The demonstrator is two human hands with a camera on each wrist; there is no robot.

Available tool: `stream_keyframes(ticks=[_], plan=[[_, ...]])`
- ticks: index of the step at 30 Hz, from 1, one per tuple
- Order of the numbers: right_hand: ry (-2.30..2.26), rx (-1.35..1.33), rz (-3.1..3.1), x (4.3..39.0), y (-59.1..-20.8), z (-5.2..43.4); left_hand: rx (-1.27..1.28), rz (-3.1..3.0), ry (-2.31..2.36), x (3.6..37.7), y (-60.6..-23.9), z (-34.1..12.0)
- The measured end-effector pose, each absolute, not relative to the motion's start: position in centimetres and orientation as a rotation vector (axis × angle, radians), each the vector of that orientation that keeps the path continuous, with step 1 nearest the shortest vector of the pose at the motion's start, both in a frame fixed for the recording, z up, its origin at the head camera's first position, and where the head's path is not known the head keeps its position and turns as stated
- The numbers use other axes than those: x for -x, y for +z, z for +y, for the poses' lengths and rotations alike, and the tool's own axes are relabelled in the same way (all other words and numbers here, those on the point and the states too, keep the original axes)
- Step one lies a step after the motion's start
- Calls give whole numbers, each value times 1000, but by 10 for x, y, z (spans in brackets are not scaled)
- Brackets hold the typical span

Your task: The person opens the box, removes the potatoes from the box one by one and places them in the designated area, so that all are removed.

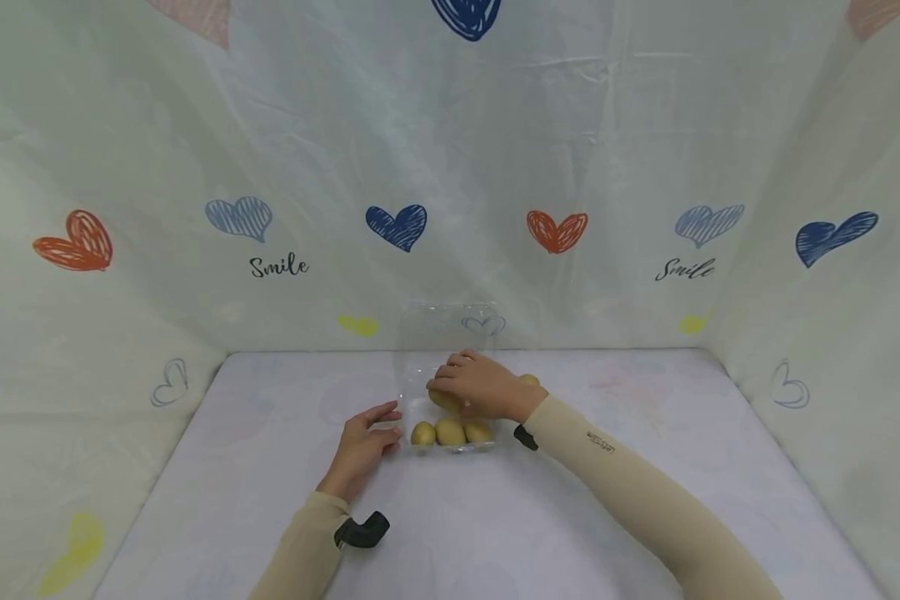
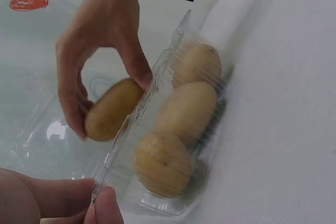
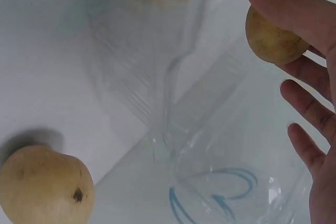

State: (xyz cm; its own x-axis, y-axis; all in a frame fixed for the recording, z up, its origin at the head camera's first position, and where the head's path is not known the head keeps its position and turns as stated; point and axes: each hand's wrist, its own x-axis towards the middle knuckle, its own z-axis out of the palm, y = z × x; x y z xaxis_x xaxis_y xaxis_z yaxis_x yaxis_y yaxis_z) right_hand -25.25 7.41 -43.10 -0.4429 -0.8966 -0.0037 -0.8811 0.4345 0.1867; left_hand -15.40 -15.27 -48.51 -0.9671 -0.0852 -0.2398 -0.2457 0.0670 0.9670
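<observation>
A clear plastic clamshell container (image 1: 457, 451) stands on the table with its lid (image 1: 438, 321) raised at the back. Three potatoes (image 1: 450, 431) lie in a row along its front side. My right hand (image 1: 487, 385) grips another potato (image 2: 113, 111) between thumb and fingers, over the container and behind that row. At the container's left side, my left hand (image 1: 363, 446) pinches the plastic rim (image 2: 100, 179) between thumb and fingertips.
One loose potato (image 3: 47, 187) lies on the table to the right of the container, partly hidden behind my right wrist in the head view. The white table (image 1: 607, 500) meets a heart-printed curtain (image 1: 480, 167) at the back and sides.
</observation>
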Motion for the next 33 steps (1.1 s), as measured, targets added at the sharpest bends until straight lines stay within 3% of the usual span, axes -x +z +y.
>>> stream_keyframes(ticks=[19, 33], plan=[[110, -1353, -2483, 239, -414, 136, 343, 2201, 2042, 153, -483, -152], [299, -1073, -2576, 230, -427, 183, 351, 2206, 2038, 153, -483, -151]])
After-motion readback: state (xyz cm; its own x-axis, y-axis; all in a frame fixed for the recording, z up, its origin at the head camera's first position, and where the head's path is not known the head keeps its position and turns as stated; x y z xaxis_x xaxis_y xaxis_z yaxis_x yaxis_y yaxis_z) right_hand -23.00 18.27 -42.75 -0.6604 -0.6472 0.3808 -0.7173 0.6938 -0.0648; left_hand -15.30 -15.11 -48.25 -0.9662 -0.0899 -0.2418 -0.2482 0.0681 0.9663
